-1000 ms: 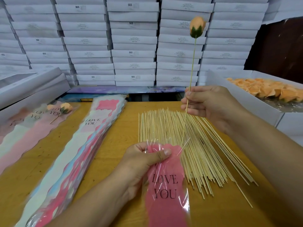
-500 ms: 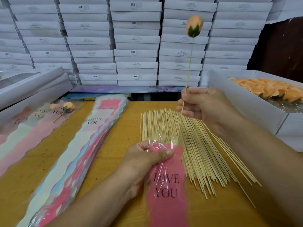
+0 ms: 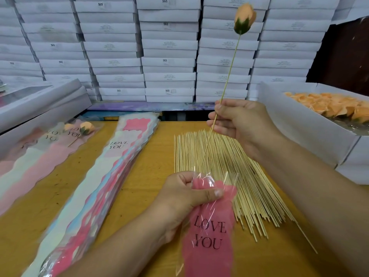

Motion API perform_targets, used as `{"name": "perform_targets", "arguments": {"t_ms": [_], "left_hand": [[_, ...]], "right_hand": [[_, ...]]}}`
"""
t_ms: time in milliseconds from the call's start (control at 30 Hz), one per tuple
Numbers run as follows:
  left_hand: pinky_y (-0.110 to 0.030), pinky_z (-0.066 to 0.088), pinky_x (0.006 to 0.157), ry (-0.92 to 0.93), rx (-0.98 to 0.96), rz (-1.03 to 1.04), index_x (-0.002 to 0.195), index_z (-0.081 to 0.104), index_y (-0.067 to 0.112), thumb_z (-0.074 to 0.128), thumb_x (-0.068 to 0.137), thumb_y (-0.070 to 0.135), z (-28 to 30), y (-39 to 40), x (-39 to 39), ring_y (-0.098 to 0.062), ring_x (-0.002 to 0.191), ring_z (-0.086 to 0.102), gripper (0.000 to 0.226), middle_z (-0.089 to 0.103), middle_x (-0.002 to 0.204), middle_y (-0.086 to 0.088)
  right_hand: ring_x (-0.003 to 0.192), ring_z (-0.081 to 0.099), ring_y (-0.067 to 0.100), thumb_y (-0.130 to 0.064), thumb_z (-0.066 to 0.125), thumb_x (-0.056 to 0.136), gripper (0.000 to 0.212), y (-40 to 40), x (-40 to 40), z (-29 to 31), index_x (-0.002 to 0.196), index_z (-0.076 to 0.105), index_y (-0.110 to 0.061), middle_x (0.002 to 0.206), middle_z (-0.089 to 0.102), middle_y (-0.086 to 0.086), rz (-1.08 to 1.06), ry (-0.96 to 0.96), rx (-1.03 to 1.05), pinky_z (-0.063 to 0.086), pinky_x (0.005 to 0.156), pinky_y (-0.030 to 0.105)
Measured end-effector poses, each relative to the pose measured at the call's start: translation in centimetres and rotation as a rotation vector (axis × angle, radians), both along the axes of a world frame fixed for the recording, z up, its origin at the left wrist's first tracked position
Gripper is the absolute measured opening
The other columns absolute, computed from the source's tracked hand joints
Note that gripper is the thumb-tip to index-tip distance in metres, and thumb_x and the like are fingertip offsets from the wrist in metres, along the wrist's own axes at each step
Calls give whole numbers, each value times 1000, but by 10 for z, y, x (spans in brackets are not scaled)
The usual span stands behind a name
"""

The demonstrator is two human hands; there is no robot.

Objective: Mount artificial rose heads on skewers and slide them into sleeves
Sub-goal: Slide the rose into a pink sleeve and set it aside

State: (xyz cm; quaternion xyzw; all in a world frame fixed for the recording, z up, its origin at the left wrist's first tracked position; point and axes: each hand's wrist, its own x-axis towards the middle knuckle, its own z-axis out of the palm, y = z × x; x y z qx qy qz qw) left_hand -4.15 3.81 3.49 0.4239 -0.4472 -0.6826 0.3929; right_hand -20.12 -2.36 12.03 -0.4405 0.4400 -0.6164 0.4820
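Right hand [image 3: 242,124] pinches a thin skewer [image 3: 229,73] partway down, fingers curled round it. Skewer slants up and to the right; peach rose head [image 3: 244,18] with green base sits on its top end. Lower tip points down toward the mouth of a clear sleeve [image 3: 209,226], just above the opening; whether it has entered cannot be told.

Left hand [image 3: 186,198] grips the sleeve near its top, thumb across the front. Sleeve has a pink panel printed LOVE YOU and lies over the near table [image 3: 151,156] edge.

Loose pile of skewers [image 3: 245,186] fans out on the table under both hands. Stack of empty sleeves [image 3: 103,176] lies to the left. Further left, finished roses in sleeves [image 3: 79,132]. White box of rose heads [image 3: 329,105] at right. Wall of stacked white boxes [image 3: 169,47] behind
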Motion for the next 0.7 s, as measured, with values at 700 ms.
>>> {"name": "perform_targets", "arguments": {"t_ms": [700], "left_hand": [[-26, 58, 57, 70, 58, 59, 113, 66, -3, 89, 60, 9, 1, -4, 2, -26, 77, 76, 59, 77, 95, -20]], "right_hand": [[69, 76, 21, -6, 67, 93, 5, 11, 9, -11, 96, 70, -8, 73, 76, 7, 93, 101, 63, 57, 53, 21]]}}
